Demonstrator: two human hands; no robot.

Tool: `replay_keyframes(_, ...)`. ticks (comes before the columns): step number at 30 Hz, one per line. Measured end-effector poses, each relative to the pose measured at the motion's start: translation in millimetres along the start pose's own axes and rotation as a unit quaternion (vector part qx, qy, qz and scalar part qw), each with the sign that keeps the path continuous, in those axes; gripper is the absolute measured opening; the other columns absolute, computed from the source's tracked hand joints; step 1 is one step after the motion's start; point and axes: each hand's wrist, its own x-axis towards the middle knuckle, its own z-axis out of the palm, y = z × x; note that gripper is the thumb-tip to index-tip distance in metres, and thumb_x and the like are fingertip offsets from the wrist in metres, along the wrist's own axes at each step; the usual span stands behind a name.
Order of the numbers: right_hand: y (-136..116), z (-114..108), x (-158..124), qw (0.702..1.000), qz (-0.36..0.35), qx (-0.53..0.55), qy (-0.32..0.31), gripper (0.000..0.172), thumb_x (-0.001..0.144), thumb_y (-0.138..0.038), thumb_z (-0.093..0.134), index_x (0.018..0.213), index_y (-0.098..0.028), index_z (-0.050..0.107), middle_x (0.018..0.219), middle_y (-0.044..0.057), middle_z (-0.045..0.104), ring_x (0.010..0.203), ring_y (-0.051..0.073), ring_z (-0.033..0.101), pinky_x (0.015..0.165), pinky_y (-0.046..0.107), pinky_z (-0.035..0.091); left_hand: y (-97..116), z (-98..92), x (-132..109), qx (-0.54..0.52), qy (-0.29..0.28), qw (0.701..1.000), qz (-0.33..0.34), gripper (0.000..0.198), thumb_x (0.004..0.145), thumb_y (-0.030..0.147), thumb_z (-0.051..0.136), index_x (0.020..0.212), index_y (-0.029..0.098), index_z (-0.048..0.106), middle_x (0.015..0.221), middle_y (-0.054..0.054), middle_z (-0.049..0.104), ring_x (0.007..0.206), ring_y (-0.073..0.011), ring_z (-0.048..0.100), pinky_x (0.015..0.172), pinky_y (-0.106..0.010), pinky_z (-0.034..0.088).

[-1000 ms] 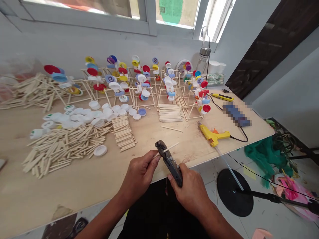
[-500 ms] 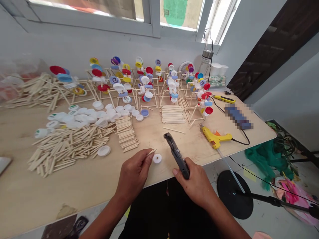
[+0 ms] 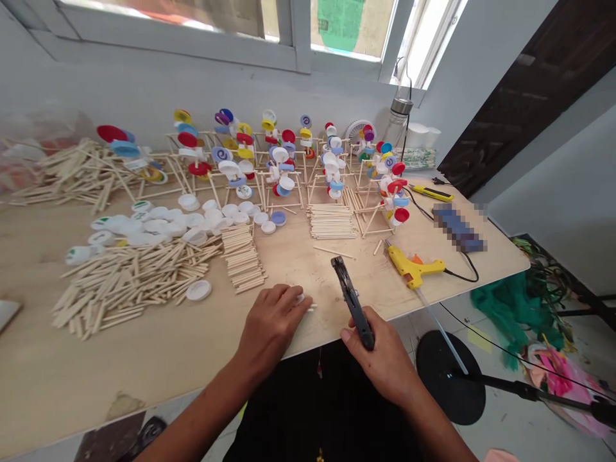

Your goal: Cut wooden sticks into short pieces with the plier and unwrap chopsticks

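Observation:
My left hand [image 3: 274,324] is low over the front of the table, its fingers closed on a white bottle cap [image 3: 299,298] that they mostly cover. Pale stick ends [image 3: 312,307] poke out beside the fingertips; whether the fingers also hold them is unclear. A black plier-like hand tool [image 3: 355,301] is gripped in my right hand [image 3: 385,353], its head pointing up and away over the table. One loose wooden stick [image 3: 334,252] lies beyond the tool. Left of my left hand are a white lid [image 3: 199,290] and a neat stack of short sticks [image 3: 243,258].
Stick frames with coloured bottle caps [image 3: 283,170] line the back of the table. A heap of sticks [image 3: 129,282] and many white caps [image 3: 158,224] spread at left. To the right lie a yellow glue gun [image 3: 414,266], a yellow cutter knife [image 3: 432,192] and a cable.
My left hand has gone from pinching a small stick above the table down onto the white cap, covering it. My right hand has shifted slightly right with the tool.

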Motion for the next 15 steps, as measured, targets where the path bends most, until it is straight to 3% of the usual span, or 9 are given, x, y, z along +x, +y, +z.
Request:
replay_keyframes(4,5,-1,-1,1.0,-0.003,0.02,0.008,0.018,0.081,-0.039,0.054,0.083,-0.021,0.051,0.068,-0.001,0.055,0.064,0.018,0.051,0.064,0.03,0.038,-19,3.0,7,0.034,0.001,0.999,0.003,0.026,0.095,0.013,0.043,0.091,0.017,0.069,0.092,-0.01,0.069,0.085,-0.0239,0.057,0.07,-0.036,0.043)
replay_keyframes(8,12,-3,-2,0.998,-0.02,0.06,0.02,0.02,0.082,-0.04,0.054,0.083,-0.02,0.052,0.07,0.0,0.056,0.065,0.017,0.051,0.064,0.029,0.039,-21,6.9,23,0.02,0.012,0.999,-0.024,0.02,0.092,0.017,0.05,0.093,0.019,0.07,0.096,-0.009,0.07,0.086,-0.024,0.057,0.071,-0.036,0.042)
replay_keyframes(15,21,-7,-7,0.992,-0.021,0.121,0.016,0.026,0.085,-0.045,0.054,0.09,-0.019,0.054,0.067,-0.002,0.052,0.059,0.015,0.047,0.057,0.028,0.038,-19,34.0,80,0.033,-0.096,0.993,-0.056,0.016,0.09,0.018,0.054,0.09,0.02,0.07,0.1,-0.008,0.071,0.094,-0.026,0.058,0.076,-0.039,0.039)
